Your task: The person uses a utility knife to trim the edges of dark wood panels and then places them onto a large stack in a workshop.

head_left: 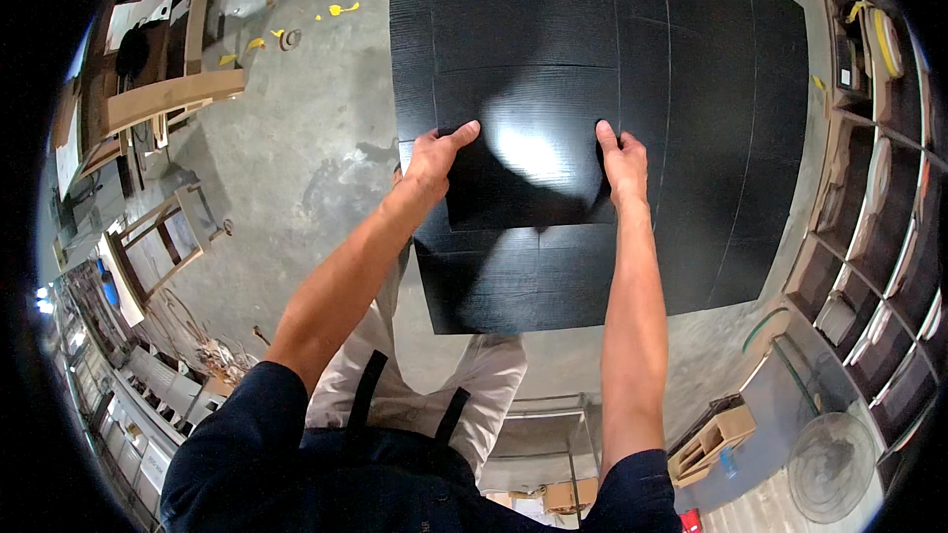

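A dark, glossy panel with a fine wood-like grain (528, 178) lies flat between my two hands, catching a bright reflection. My left hand (432, 160) grips its left edge, thumb on top and fingers hidden beneath. At the opposite edge my right hand (624, 160) closes the same way, its thumb pointing away from me. Below the panel spreads a large black surface (711, 148), marked by straight seams into plank-like sections. How far the panel sits above that surface I cannot tell.
Grey concrete floor (316, 109) surrounds the black surface, with yellow scraps (341, 9) and a tape roll (288, 39) at the left. Wooden frames (173, 99) stand farther left. Shelving (859, 207) lines the right side. A round fan (829, 467) stands at the lower right.
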`<state>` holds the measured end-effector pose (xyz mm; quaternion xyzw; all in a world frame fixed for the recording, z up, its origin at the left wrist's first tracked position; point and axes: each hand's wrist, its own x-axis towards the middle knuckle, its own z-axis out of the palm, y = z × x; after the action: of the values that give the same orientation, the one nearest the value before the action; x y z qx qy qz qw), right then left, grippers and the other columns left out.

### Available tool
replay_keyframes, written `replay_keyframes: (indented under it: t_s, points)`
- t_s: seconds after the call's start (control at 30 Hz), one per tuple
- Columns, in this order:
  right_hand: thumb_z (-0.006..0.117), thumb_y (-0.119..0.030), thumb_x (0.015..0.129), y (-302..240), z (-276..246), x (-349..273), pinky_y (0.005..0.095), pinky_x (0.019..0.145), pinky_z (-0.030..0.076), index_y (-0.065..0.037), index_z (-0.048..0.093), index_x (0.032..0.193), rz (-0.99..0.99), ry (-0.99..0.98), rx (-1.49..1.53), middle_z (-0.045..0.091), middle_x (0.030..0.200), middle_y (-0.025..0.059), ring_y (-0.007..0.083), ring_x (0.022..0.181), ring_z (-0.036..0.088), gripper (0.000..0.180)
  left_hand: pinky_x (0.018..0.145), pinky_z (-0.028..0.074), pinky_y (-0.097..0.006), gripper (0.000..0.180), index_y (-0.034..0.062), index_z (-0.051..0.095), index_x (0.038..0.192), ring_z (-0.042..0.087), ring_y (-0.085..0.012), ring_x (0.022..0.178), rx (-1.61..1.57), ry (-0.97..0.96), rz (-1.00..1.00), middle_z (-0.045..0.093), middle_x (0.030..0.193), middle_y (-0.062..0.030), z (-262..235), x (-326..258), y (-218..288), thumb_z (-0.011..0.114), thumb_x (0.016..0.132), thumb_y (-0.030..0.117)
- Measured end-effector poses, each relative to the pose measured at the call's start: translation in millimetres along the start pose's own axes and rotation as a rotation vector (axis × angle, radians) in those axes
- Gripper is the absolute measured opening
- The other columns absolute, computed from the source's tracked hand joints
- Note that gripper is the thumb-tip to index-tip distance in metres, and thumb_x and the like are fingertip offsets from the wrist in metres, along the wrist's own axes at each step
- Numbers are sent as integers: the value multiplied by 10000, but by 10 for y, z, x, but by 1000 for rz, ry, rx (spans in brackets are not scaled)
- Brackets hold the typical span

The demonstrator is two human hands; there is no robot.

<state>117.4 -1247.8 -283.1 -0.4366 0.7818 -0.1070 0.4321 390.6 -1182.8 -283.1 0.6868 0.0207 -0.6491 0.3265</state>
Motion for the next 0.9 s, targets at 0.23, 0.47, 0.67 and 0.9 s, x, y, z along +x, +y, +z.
replay_keyframes:
  t_s: [0.23,0.47,0.67,0.9]
  points:
    - [661,-513,833,-116,-45,-8,336,937,415,78,585,1150,8,-4,-13,635,1123,195,255,1062,582,675,972,406,-379,629,-98,513,1200,553,-297,1091,5,33,32,588,1174,-203,-15,147,-88,775,772,279]
    - [665,-435,846,-161,-33,-52,361,794,465,34,654,977,-7,6,72,683,937,165,234,854,620,488,922,434,-375,548,-95,553,1146,584,-280,1032,-8,-27,35,618,1112,-192,27,-9,28,760,788,265]
    - [683,-363,830,-24,136,-33,374,889,468,14,654,1091,-197,240,39,648,1086,210,307,975,627,460,992,401,-356,723,-119,410,1312,535,-300,1144,165,38,171,544,1248,-237,31,63,-110,725,802,285]
    - [707,-227,810,-47,199,14,370,968,429,9,659,1103,-243,387,64,578,1158,212,331,1091,559,380,874,439,-335,405,-34,521,1209,557,-202,968,102,161,358,613,1074,-103,92,158,-216,637,868,152]
